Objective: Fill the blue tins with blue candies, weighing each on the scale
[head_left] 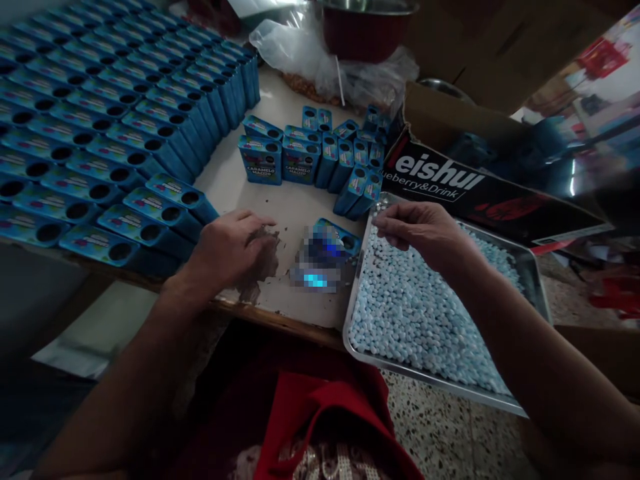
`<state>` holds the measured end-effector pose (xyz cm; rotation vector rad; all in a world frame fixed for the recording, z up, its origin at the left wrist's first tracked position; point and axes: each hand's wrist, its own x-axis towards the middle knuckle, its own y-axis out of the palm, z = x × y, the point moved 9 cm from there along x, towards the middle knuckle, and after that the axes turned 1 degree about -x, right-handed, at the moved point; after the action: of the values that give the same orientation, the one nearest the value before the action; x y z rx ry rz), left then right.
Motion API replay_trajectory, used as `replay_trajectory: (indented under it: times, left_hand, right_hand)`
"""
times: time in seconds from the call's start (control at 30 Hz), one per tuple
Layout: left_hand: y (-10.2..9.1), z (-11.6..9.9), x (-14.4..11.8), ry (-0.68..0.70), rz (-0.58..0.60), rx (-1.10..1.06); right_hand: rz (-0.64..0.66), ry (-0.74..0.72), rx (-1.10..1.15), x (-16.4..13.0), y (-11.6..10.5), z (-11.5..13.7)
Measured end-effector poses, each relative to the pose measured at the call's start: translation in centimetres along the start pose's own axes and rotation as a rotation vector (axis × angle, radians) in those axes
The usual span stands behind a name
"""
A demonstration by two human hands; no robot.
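My left hand (233,248) rests knuckles-up on the worn white tabletop (280,207), fingers curled, nothing visibly in it. Just right of it lies a small blue candy box (330,243), partly blurred. My right hand (425,232) hovers over the upper left corner of a metal tray (537,293) heaped with small pale blue and white candies (415,320); its fingertips are pinched together, and whether they hold candies is not visible. A cluster of upright blue boxes (320,157) stands behind the lying box.
Rows of blue boxes with round holes (100,120) lie stacked across the left of the table. A dark cardboard carton (450,180) sits behind the tray. A plastic bag (320,53) and a red bowl (365,30) are at the back. Red cloth (320,413) lies on my lap.
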<state>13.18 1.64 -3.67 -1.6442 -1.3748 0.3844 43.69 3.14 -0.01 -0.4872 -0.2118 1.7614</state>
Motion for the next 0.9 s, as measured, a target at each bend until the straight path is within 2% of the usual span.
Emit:
replay_trajectory:
  times: [0.1, 0.17, 0.27, 0.37, 0.53, 0.7, 0.8, 0.9]
  left_hand:
    - [-1.7, -2.5, 1.2, 0.019, -0.152, -0.153]
    - [-1.8, -5.0, 2.4, 0.086, -0.178, -0.244]
    - [-0.3, -8.5, 4.4, 0.178, -0.070, -0.296]
    - [1.7, -10.1, 5.5, 0.206, 0.063, -0.304]
    - [3.3, -10.1, 6.1, 0.184, 0.150, -0.398]
    - [4.6, -11.2, 7.5, 0.174, 0.204, -0.401]
    - [4.1, -11.3, 7.9, 0.166, 0.149, -0.407]
    - [2.3, -9.3, 7.3, 0.073, 0.038, -0.384]
  right_hand:
    - [0.097, 0.051, -0.071, -0.1, 0.5, -0.3]
    - [0.107, 0.028, -0.110, -0.1, 0.5, 0.3]
    - [0.087, -0.021, -0.105, -0.3, 0.1, 1.4]
    - [0.092, -0.015, -0.032, -0.8, -0.4, 1.7]
    - [0.160, 0.043, 0.071, -1.8, -0.2, 1.3]
    - [0.178, -0.049, 0.021, -1.3, 0.9, 2.6]
    - [0.157, -0.183, -0.199, -1.1, 1.7, 4.4]
    - [0.108, -0.340, -0.543, -1.0, 3.0, 6.7]
